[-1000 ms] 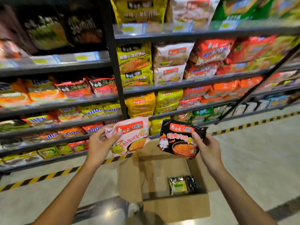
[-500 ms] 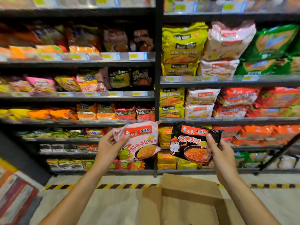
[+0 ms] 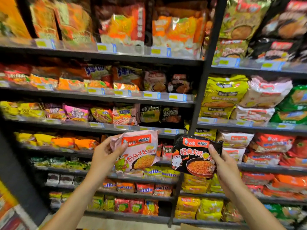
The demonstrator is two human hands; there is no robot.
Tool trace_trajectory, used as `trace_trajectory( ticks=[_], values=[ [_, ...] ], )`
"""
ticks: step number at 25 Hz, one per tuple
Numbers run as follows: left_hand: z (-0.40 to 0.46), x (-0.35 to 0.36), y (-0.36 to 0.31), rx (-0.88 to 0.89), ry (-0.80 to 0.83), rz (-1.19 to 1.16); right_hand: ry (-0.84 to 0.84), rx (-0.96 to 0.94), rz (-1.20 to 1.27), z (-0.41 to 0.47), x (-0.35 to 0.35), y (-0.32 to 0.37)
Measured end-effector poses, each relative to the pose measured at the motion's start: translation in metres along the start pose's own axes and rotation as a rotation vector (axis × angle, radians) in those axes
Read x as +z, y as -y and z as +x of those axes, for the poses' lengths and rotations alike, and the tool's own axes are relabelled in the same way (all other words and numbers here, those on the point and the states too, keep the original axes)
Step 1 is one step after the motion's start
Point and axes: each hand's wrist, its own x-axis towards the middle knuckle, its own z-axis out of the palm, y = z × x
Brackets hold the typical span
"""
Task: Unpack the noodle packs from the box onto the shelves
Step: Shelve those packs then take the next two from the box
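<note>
My left hand [image 3: 104,155] grips a pink noodle pack [image 3: 141,155] by its left edge. My right hand [image 3: 222,165] grips a black noodle pack [image 3: 192,156] by its right edge. Both packs are held upright, side by side, in front of the dark metal shelves [image 3: 116,98], level with the middle rows. Higher up on the shelves stand a matching pink pack [image 3: 154,81] and a matching black pack [image 3: 180,83]. Of the cardboard box [image 3: 187,227] only a corner shows at the bottom edge.
A dark upright post [image 3: 199,97] divides the left shelf bay from the right one. Every row is stocked with noodle packs, large multipacks [image 3: 224,95] on the right. Price tags [image 3: 152,95] line the shelf fronts. A colourful display [image 3: 8,213] stands at lower left.
My view has tilted up from the box to the higher shelves, and the box has dropped almost out of sight. Both hands have risen with the packs, still gripping them.
</note>
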Motion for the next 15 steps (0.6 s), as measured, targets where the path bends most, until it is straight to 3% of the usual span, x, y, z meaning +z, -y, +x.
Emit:
trace_trajectory(
  ticks=[8, 15],
  values=[
    [0.116, -0.072, 0.007, 0.084, 0.064, -0.037, -0.054, -0.078, 0.038, 0.047, 0.115, 0.015],
    [0.21, -0.038, -0.017, 0.206, 0.1, -0.085, -0.071, -0.18, 0.014, 0.094, 0.129, 0.025]
  ],
)
